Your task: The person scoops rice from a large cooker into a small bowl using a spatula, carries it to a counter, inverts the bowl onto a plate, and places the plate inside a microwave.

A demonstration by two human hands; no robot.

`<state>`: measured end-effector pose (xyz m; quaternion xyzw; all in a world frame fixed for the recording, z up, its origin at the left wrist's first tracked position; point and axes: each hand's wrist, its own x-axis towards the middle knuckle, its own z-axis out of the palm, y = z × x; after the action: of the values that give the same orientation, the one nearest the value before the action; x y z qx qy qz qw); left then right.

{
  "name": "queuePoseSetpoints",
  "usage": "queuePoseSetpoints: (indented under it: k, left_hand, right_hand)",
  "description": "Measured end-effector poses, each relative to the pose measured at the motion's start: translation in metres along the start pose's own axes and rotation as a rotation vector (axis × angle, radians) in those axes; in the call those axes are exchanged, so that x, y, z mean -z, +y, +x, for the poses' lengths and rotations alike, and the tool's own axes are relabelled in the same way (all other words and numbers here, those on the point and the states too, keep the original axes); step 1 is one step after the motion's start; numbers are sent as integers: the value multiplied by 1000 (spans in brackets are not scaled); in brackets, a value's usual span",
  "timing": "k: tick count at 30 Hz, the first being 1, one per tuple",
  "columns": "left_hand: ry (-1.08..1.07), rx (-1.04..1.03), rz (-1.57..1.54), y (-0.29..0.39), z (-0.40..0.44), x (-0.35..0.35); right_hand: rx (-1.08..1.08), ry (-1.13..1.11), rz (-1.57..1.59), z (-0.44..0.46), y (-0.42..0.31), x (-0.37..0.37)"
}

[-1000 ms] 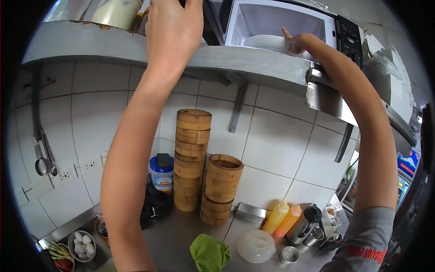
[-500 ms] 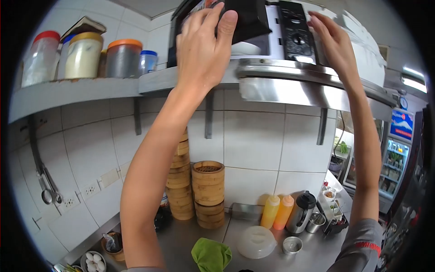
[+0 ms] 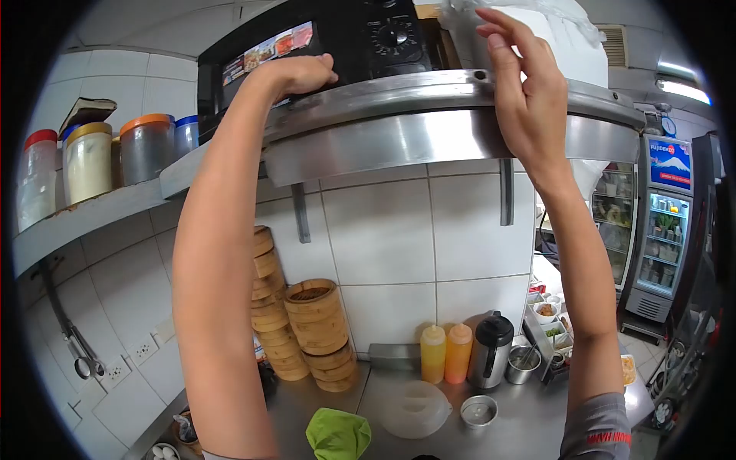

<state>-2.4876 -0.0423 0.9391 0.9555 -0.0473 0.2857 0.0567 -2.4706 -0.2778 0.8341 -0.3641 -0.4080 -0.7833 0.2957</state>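
Note:
A black microwave oven [image 3: 345, 46] stands on the high shelf, its door flat against the body and its dial panel on the right. My left hand [image 3: 307, 74] rests against the lower front of the door, near the panel. The wrist is bent and most of its fingers are hidden from me. My right hand [image 3: 529, 88] is raised in front of the steel shelf edge [image 3: 452, 84], right of the microwave. Its fingers are apart and stretched upward, with nothing in them. Behind it is a white plastic-wrapped bundle [image 3: 571, 46].
Lidded jars [image 3: 90, 165] line the left shelf. On the steel counter below are stacked bamboo steamers [image 3: 314, 322], a green cloth [image 3: 337, 435], a clear plastic cover [image 3: 414, 410], squeeze bottles [image 3: 433, 356], a thermos jug [image 3: 491, 353] and metal cups [image 3: 479, 412]. A glass-door fridge [image 3: 663, 238] stands far right.
The microwave door has swung closed, and my left hand has gone from its edge to its front. My right hand has come down and left relative to the shelf. The view has turned right.

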Motion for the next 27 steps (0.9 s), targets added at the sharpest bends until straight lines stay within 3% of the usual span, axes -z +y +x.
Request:
queuePoseSetpoints:
  k: [3, 4, 6, 7, 9, 11, 13, 14, 27]
  left_hand:
    - [145, 166, 252, 25, 1, -9]
    - [185, 46, 488, 34, -2, -2]
    - [467, 32, 418, 43, 16, -2]
    - [614, 20, 381, 45, 33, -2]
    - [498, -126, 67, 58, 44, -12]
    - [521, -132, 120, 62, 59, -21]
    - [453, -128, 65, 69, 53, -18]
    - [637, -293, 327, 50, 79, -21]
    - [466, -250, 564, 73, 47, -13]
  right_hand:
    - [-30, 7, -14, 5, 10, 16]
    - [-16, -9, -23, 8, 14, 20]
    - [68, 1, -107, 15, 24, 28]
    - [-2, -45, -115, 16, 26, 31]
    - [-147, -138, -140, 13, 28, 41]
    - [-102, -184, -238, 12, 24, 42]
    - [-18, -150, -139, 15, 31, 42]
    - [-16, -145, -118, 16, 32, 43]
    - [-47, -143, 27, 20, 35, 54]
